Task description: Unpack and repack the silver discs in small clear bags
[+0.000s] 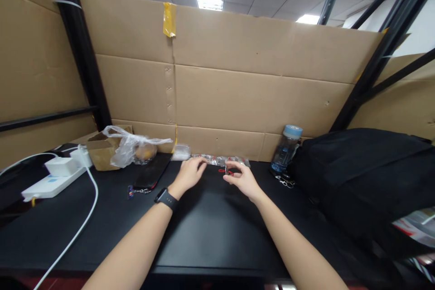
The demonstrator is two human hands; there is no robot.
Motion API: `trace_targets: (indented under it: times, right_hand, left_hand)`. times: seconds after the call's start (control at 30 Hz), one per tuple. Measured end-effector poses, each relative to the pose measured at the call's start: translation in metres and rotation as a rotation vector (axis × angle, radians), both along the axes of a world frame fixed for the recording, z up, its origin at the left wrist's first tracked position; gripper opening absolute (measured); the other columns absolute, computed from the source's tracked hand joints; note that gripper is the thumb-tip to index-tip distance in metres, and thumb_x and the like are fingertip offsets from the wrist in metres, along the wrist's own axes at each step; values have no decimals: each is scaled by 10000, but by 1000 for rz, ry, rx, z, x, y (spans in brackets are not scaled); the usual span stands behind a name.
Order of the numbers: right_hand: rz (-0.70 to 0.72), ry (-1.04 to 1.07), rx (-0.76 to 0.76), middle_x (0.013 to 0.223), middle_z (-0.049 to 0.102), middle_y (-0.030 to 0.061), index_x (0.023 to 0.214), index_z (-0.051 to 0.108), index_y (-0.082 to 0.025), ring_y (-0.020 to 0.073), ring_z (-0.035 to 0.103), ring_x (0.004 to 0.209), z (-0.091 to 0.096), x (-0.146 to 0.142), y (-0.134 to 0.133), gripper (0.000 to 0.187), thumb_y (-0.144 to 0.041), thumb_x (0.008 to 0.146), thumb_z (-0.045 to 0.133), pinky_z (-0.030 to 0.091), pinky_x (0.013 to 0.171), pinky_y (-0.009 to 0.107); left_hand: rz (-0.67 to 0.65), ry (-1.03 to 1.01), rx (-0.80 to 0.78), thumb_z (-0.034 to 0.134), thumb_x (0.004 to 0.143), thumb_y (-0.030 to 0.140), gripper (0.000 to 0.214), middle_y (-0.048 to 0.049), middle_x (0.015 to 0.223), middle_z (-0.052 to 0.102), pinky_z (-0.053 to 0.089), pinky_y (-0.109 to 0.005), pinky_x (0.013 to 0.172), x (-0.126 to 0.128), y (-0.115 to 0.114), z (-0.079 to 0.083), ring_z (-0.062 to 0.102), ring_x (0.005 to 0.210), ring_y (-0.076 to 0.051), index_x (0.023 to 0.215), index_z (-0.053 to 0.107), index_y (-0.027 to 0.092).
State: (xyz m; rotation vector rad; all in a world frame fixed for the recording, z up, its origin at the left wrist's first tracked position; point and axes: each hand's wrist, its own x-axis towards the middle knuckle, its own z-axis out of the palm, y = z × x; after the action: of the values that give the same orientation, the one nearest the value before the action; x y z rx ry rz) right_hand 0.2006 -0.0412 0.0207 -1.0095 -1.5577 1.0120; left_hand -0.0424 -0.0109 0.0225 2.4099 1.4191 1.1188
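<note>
Between the thumb and fingers of my right hand (243, 181) is a small silvery piece with a red cord (221, 171); it is too small to tell its kind. A row of small clear plastic packets (215, 160) with red bits in them lies along the foot of the cardboard wall, just behind both hands. My left hand (190, 172), with a dark watch on its wrist, hovers at the row's left part, thumb and fingers apart and nothing visible in them. Left of the packets sits a clear plastic box (181, 152).
On the black table (200, 235), a black pouch (152, 172) with a key chain, a knotted plastic bag (131, 149), a small carton (102, 149) and a white power strip (56, 181) with cables stand left. A water bottle (286, 149) and a large black backpack (360, 176) stand right.
</note>
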Motion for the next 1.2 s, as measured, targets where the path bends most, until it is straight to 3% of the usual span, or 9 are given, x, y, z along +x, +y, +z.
trace_targets:
  times: [0.2,0.4,0.5,0.7,0.93,1.2]
  right_hand:
    - [-65,-47,68,1186,659,87,1181,671,-216,106,625,695,5,14,5,528,-327,684,811,546,716,291]
    - [-55,-84,99,1167,682,86,1176,681,-219,100,605,666,-1,17,8,509,-309,689,799,537,689,283]
    - [-55,-102,107,1174,682,87,1173,681,-216,98,603,661,-2,17,8,498,-293,694,792,530,672,271]
    - [-53,-127,118,1143,695,83,1173,680,-211,105,614,669,-2,19,9,490,-280,700,786,527,668,265]
    - [-53,-127,124,1150,693,84,1167,676,-204,105,615,673,1,19,6,479,-286,705,774,530,670,269]
    - [-56,-138,121,1161,680,92,1168,671,-197,101,611,650,2,19,7,513,-295,677,781,523,648,268]
  left_hand:
    - [250,266,-68,497,904,183,267,-41,1159,722,468,-355,891,-55,31,-16,640,1111,-241,1064,693,269]
    - [456,340,2,472,906,188,415,-113,1370,598,408,-442,926,-64,35,-28,531,1222,-290,1300,592,237]
    - [503,321,43,459,930,218,361,-112,1358,609,364,-461,949,-66,39,-32,486,1245,-297,1239,645,246]
    - [561,254,119,473,942,300,287,-108,1232,671,297,-508,967,-71,51,-42,463,1219,-327,945,752,232]
    - [539,258,97,521,913,318,254,-109,1229,658,301,-482,937,-64,49,-39,468,1169,-311,1055,721,253]
    - [544,216,128,469,946,315,282,-121,1234,644,273,-510,971,-61,52,-39,423,1243,-335,962,740,237]
